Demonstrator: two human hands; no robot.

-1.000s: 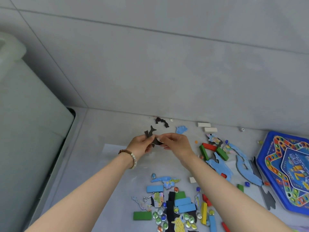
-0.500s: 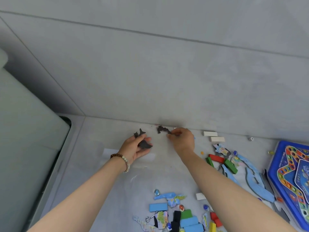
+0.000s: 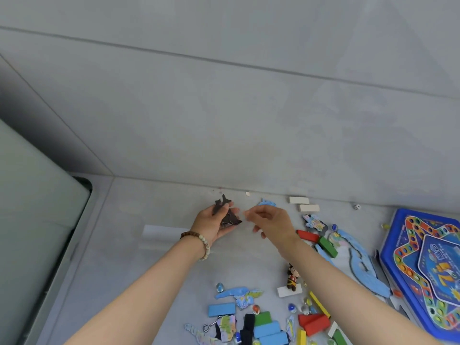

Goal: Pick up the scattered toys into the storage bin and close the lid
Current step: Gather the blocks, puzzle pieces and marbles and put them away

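My left hand (image 3: 211, 224), with a bead bracelet on its wrist, holds a small stack of dark flat puzzle pieces (image 3: 228, 216) in its curled fingers above the grey floor. Just to their right hovers my right hand (image 3: 271, 220), fingers relaxed and empty, the tips close to the dark pieces. A pale translucent storage bin (image 3: 37, 220) fills the left edge. Scattered toys lie to the right and in front: a blue puzzle piece (image 3: 267, 202), two white blocks (image 3: 298, 200), a red block (image 3: 307, 235), a green block (image 3: 328, 246) and a small figure (image 3: 291, 280).
A blue board-game box (image 3: 423, 270) lies at the right edge. A white die (image 3: 357, 206) sits near the wall. Blue blocks (image 3: 221, 309), marbles and map-printed puzzle pieces crowd the floor near the bottom. The grey wall stands close behind my hands.
My right hand took the dark piece lying by the wall and brought it back to the left hand's stack. The right hand is now empty.
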